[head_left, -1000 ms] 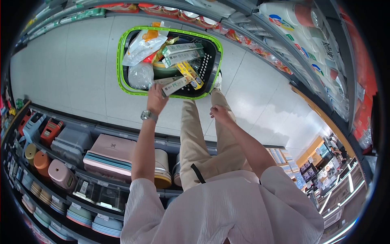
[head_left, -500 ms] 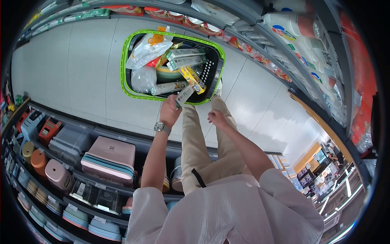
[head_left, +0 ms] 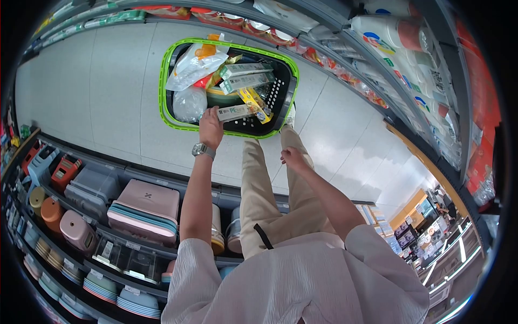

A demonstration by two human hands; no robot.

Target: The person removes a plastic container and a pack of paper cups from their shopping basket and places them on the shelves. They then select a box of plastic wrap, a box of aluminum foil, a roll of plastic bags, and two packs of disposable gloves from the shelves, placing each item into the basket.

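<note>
Household-goods shop: shelving (head_left: 110,232) on both sides of tiled floor (head_left: 116,81); price labels (head_left: 133,245) along shelf edges; stock in multiples, such as stacked bowls (head_left: 138,304) and storage bins (head_left: 148,200); plastic-wrapped packs (head_left: 396,56) opposite; green-rimmed shopping basket (head_left: 162,94) on floor, loaded with boxes (head_left: 248,81) and bags (head_left: 189,70); more goods (head_left: 429,235) displayed at far right

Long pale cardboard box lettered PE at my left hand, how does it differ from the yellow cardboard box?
The pale cardboard box is whitish; the yellow cardboard box has multicoloured printing. The pale box lies nearly level in view; the yellow box slants steeply. Your left hand grips the pale box; the yellow box is unheld. Both are long and narrow.
</note>
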